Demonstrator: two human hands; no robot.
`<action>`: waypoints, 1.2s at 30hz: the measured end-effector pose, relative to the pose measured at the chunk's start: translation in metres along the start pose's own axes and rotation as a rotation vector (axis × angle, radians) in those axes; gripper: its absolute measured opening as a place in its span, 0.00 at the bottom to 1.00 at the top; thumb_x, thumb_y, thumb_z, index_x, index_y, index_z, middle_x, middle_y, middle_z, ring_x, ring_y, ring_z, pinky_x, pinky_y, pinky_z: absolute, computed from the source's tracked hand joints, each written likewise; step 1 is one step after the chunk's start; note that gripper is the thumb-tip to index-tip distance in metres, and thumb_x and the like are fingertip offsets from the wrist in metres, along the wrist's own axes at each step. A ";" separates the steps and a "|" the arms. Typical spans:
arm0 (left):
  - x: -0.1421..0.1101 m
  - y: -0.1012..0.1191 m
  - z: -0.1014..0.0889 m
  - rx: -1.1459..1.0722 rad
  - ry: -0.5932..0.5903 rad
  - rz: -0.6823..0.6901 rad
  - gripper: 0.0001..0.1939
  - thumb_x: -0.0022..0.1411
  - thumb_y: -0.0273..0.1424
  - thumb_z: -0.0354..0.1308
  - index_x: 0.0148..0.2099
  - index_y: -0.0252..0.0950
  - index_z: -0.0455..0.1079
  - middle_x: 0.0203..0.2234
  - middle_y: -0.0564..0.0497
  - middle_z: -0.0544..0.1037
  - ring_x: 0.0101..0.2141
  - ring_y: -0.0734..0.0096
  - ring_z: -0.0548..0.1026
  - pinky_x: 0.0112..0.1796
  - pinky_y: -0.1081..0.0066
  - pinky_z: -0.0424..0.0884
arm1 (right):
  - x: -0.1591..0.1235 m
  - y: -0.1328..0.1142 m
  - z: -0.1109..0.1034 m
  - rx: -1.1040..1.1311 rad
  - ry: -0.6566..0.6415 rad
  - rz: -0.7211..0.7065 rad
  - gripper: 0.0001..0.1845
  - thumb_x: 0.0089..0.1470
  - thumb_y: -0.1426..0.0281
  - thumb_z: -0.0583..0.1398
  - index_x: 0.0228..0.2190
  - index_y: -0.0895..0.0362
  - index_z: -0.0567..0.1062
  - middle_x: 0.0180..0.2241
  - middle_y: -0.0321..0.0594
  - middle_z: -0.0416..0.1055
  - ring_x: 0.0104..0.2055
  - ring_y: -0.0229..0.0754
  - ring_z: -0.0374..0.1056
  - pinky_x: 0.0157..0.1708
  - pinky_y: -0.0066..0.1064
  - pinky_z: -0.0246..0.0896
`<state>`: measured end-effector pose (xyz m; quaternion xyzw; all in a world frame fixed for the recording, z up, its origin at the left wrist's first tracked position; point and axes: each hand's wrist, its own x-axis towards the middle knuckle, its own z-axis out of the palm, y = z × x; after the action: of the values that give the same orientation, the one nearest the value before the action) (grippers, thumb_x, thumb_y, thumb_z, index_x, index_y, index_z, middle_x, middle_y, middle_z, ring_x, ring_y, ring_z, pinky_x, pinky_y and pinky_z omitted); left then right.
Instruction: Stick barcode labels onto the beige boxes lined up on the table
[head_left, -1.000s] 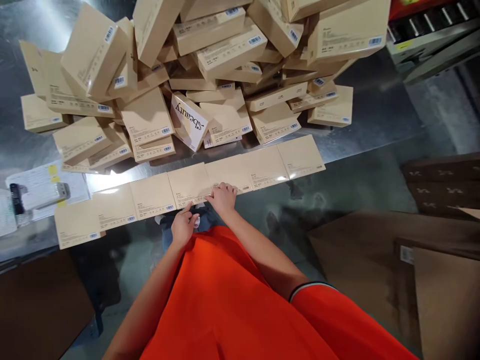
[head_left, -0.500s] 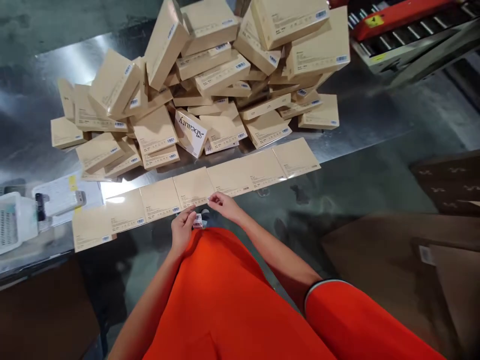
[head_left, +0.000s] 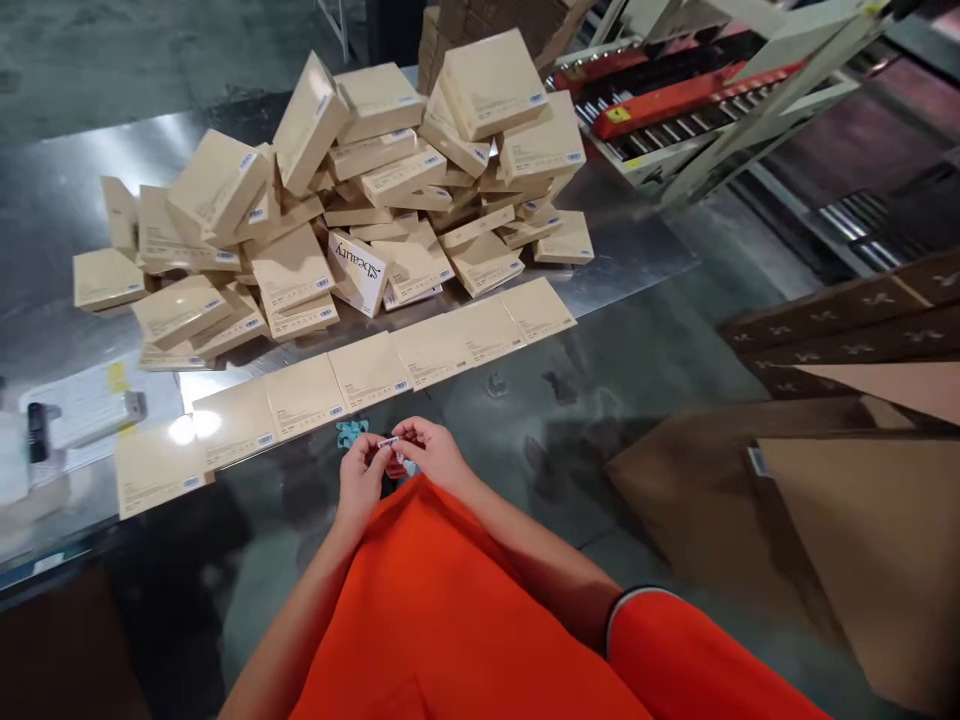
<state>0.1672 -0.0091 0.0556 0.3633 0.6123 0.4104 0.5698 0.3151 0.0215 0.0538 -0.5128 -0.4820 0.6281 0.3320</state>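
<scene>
Both my hands meet just below the table's front edge, over my orange shirt. My left hand (head_left: 358, 478) and my right hand (head_left: 433, 455) pinch a small white barcode sticker strip (head_left: 389, 444) between their fingertips. Right above them, a row of several flat beige boxes (head_left: 367, 370) lies side by side along the edge of the shiny metal table (head_left: 645, 262). Behind the row rises a loose heap of the same beige boxes (head_left: 390, 175), one showing a white face with the word "Beauty" (head_left: 358, 268).
A handheld scanner (head_left: 82, 418) rests on a sheet of paper at the table's left end. Brown cardboard cartons (head_left: 840, 480) stand open on the floor to my right. A roller conveyor with red and pale rails (head_left: 675, 105) runs at the upper right.
My right hand has come off the row of boxes and joined my left hand on the sticker strip. The camera has tipped up, showing more of the heap and the conveyor.
</scene>
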 end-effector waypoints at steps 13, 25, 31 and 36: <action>0.055 -0.005 0.103 0.264 0.119 0.008 0.23 0.59 0.53 0.52 0.24 0.41 0.64 0.20 0.49 0.74 0.25 0.64 0.72 0.30 0.64 0.69 | 0.048 0.006 -0.116 -0.328 0.150 -0.064 0.09 0.54 0.65 0.63 0.26 0.55 0.77 0.30 0.39 0.73 0.34 0.41 0.68 0.37 0.32 0.63; 0.098 -0.030 0.143 0.414 -0.011 -0.031 0.19 0.59 0.46 0.51 0.21 0.45 0.53 0.62 0.28 0.74 0.60 0.38 0.73 0.48 0.50 0.70 | 0.114 0.026 -0.200 -0.807 0.233 0.301 0.05 0.58 0.71 0.66 0.30 0.54 0.82 0.48 0.43 0.75 0.57 0.55 0.61 0.54 0.46 0.49; 0.096 -0.032 0.144 0.465 -0.019 -0.065 0.21 0.60 0.48 0.50 0.21 0.44 0.50 0.63 0.32 0.74 0.47 0.47 0.79 0.42 0.54 0.69 | 0.116 0.030 -0.194 -0.911 0.192 0.346 0.07 0.61 0.66 0.65 0.34 0.52 0.84 0.52 0.42 0.74 0.59 0.55 0.58 0.53 0.45 0.49; 0.095 -0.033 0.145 0.500 -0.019 -0.082 0.21 0.60 0.47 0.49 0.21 0.43 0.50 0.66 0.32 0.70 0.38 0.54 0.79 0.38 0.56 0.67 | 0.117 0.028 -0.193 -0.943 0.178 0.363 0.07 0.62 0.65 0.65 0.36 0.50 0.85 0.53 0.41 0.73 0.59 0.55 0.57 0.52 0.44 0.50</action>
<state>0.3037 0.0776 -0.0144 0.4716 0.7036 0.2194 0.4841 0.4740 0.1709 -0.0123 -0.7337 -0.5860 0.3439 -0.0104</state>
